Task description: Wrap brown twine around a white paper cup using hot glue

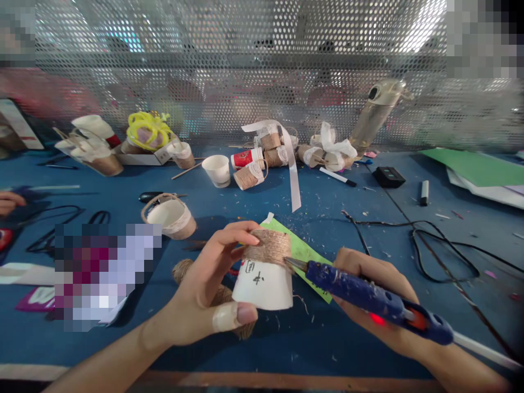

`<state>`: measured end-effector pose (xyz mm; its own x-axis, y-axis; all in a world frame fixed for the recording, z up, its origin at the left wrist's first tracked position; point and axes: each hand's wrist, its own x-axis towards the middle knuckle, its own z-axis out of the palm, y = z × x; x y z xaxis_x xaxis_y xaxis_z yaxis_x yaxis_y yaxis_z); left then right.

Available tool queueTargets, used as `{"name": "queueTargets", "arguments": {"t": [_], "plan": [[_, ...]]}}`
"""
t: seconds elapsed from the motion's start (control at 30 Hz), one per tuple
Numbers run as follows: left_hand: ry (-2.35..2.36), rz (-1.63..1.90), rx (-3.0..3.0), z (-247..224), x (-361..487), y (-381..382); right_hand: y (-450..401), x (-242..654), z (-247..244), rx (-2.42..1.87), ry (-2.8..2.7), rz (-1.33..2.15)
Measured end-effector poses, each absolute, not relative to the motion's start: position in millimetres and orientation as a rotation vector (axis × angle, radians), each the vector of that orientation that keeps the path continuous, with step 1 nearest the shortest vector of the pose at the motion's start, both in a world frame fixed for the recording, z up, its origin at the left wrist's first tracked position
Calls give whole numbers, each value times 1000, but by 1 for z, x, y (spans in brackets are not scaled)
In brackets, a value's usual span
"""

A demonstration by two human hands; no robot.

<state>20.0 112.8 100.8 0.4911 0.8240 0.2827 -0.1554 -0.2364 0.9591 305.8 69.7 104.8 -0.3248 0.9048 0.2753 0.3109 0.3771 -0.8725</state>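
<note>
While the left hand (192, 297) curves around the paper cup (264, 289) from its left side, the wide end of the cup faces down and its narrow end, ringed by a twine band (268, 246), faces up. That hand is half open, just as wide as the cup: fingertips on the twine, a taped thumb down by the white rim. Whether the rim touches the desk (295, 352) cannot be told. To the right of the cup, the right hand (372, 267) is closed around a blue glue gun (347, 285), its nozzle at the band's lower edge, on the cup's right side. A red light glows beneath the gun.

Being thin paper, the cup should weigh next to nothing, yet it would likely dent if pinched hard; the bare white wall looks smoother and more slippery than the coarse twine. A light hold across the two ends, as here, seems best, since the base and the rim ought to be the stiffest parts. Fingers would do well to keep clear of the nozzle side, where glue may be hot and the fibres may shift until it sets.

Behind the cup lies a green paper strip (305, 248); below and left of it, partly hidden, a ball of twine (223, 295); farther left, a handled cup (186, 226).
</note>
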Motion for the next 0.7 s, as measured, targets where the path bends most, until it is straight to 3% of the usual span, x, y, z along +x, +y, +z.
{"name": "queueTargets", "arguments": {"t": [0.7], "plan": [[623,1118,1947,96,14,112,69,305,105,-1018,-1989,748]]}}
